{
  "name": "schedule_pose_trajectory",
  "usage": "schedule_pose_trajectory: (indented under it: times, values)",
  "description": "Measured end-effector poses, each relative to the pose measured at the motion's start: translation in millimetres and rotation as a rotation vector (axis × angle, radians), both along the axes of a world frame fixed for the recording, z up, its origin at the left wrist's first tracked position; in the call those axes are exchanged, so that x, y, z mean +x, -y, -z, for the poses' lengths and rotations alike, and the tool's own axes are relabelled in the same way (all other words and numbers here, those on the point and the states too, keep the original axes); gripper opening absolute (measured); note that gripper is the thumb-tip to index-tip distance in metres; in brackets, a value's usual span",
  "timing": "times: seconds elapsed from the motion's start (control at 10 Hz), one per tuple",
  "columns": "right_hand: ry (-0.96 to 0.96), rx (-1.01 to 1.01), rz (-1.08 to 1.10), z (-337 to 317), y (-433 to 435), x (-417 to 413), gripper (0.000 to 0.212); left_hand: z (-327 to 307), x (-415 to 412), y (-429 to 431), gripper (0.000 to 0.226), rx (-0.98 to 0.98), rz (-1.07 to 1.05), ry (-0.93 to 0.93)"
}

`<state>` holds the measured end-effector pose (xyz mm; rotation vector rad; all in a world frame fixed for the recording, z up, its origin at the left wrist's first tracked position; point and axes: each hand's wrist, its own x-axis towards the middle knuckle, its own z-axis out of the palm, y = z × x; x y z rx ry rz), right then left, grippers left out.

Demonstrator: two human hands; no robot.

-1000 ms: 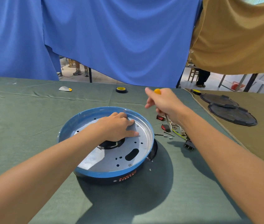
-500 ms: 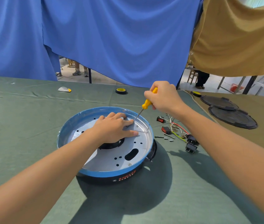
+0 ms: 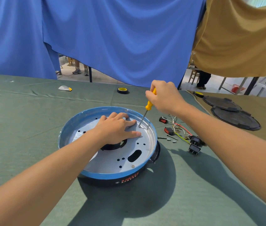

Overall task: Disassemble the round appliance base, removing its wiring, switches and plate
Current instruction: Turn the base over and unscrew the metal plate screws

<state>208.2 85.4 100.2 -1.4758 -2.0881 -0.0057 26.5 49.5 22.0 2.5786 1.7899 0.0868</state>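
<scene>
The round appliance base (image 3: 73, 128), blue-rimmed with a black body, sits mid-table. Inside it lies a silver metal plate (image 3: 106, 159) with holes, a slot and a screw near the front edge. My left hand (image 3: 116, 129) presses flat on the plate beside the central opening. My right hand (image 3: 165, 97) grips a yellow-handled screwdriver (image 3: 148, 105), its tip on the plate's right edge near my left fingertips. Removed wiring (image 3: 180, 129) with red switches (image 3: 169, 130) and black switches (image 3: 194, 149) lies on the cloth to the right of the base.
Green cloth covers the table (image 3: 23, 128). A tape roll (image 3: 122, 90) and a small white and yellow object (image 3: 64, 88) lie at the back. Two black round lids (image 3: 235, 119) rest on the brown cloth at right. Small loose parts (image 3: 169, 138) sit beside the wiring.
My right hand lifted the screwdriver from beside the wiring, swung it left and stood its tip on the plate's right edge. My left hand stayed pressed on the plate.
</scene>
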Motion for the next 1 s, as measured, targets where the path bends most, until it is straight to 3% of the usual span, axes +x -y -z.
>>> schedule_pose_trajectory:
  times: [0.6,0.7,0.8,0.9,1.0]
  values:
    - [0.06,0.007,0.006,-3,2,0,0.026,0,1,1,0.073,-0.003,-0.001,-0.004]
    - [0.121,-0.025,0.018,-6,2,-2,0.031,0,1,1,0.073,-0.002,-0.004,0.001]
    - [0.213,-0.02,0.071,-15,4,-6,0.052,1,0,0,0.072,-0.004,-0.006,0.002]
    - [0.241,-0.101,0.005,-24,5,-9,0.049,1,0,0,0.073,-0.003,-0.007,-0.006]
    - [0.255,-0.183,-0.081,-31,8,-10,0.029,1,0,0,0.074,-0.006,-0.007,-0.015]
